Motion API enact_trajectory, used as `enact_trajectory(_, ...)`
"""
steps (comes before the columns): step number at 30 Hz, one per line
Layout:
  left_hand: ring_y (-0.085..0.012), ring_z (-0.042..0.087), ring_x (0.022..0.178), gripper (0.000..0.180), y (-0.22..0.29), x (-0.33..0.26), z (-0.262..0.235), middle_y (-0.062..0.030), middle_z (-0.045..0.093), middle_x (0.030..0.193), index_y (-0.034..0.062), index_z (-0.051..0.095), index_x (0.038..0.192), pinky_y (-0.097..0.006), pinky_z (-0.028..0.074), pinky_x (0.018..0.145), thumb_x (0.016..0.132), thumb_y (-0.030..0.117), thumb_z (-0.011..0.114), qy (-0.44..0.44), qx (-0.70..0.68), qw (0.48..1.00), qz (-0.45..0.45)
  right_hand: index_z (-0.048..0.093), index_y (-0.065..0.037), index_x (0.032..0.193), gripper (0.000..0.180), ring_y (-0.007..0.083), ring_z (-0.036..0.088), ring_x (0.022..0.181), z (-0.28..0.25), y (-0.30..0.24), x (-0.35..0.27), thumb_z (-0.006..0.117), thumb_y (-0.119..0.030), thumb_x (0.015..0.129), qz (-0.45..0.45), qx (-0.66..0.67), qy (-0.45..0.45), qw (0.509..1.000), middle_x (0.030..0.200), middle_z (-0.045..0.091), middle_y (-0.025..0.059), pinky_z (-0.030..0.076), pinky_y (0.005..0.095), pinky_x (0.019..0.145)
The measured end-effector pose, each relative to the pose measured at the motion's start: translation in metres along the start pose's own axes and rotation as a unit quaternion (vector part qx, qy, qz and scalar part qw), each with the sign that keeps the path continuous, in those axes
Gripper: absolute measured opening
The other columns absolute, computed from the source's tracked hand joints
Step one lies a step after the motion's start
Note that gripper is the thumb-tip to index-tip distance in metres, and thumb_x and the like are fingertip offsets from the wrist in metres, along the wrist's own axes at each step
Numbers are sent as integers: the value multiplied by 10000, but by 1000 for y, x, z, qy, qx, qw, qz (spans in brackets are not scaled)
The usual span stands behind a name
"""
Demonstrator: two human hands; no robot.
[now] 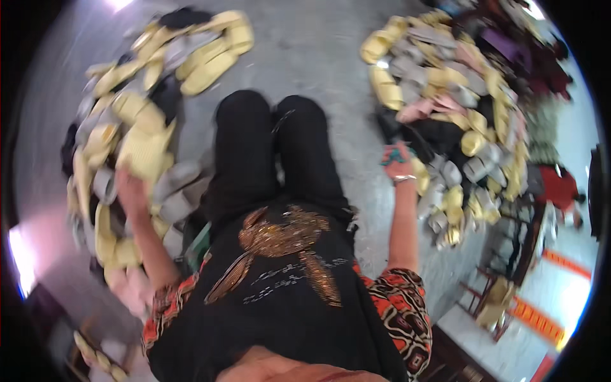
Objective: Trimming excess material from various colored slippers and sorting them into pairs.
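My left hand (132, 192) is smeared by motion over the left heap, against a pale yellow ribbed slipper (145, 149); whether its fingers grip it I cannot tell. Grey slippers (178, 178) lie just right of that hand. My right hand (398, 162) is closed at the near left edge of the right heap, a bracelet on its wrist. Something teal shows among its fingers, too blurred to name. Touching or just beyond its fingertips is a black piece (388, 126), perhaps a slipper.
A long heap of yellow, grey, pink and black slippers (216, 63) curves along my left. Another heap (439, 76) spreads at the right on the grey floor (305, 51). A person in red (560, 188) is at the far right, near dark wooden furniture (531, 242).
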State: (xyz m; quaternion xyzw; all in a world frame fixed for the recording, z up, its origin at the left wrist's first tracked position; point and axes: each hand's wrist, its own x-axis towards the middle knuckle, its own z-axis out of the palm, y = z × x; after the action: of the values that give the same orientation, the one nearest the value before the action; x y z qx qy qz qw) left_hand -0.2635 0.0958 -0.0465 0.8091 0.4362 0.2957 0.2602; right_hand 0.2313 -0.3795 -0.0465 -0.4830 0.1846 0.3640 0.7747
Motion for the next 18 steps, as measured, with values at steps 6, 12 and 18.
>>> enact_trajectory(6,-122,521,924,248,191,28,-24,-60,575,982,-25,543,1038,-253,417,796,807,62,519,-115,-595,777,-171,543,-104,915,207,166,533,630,64,-3,-22,602,-276,816,5,-42,-27,999,754,565,55,437,302,545)
enact_trajectory(12,-81,515,806,238,229,29,-12,-10,583,875,-6,557,1006,-244,424,723,834,158,551,-399,-309,858,100,524,-87,1042,313,176,532,668,88,4,-47,538,-335,851,-46,-50,-65,996,834,564,64,437,302,558)
enact_trajectory(18,-55,501,760,210,199,25,32,2,575,816,6,560,971,-232,424,672,847,175,549,-613,-258,747,-2,396,-37,1207,657,195,509,774,130,-3,-106,472,-554,810,-9,-46,-204,978,882,541,100,422,305,615)
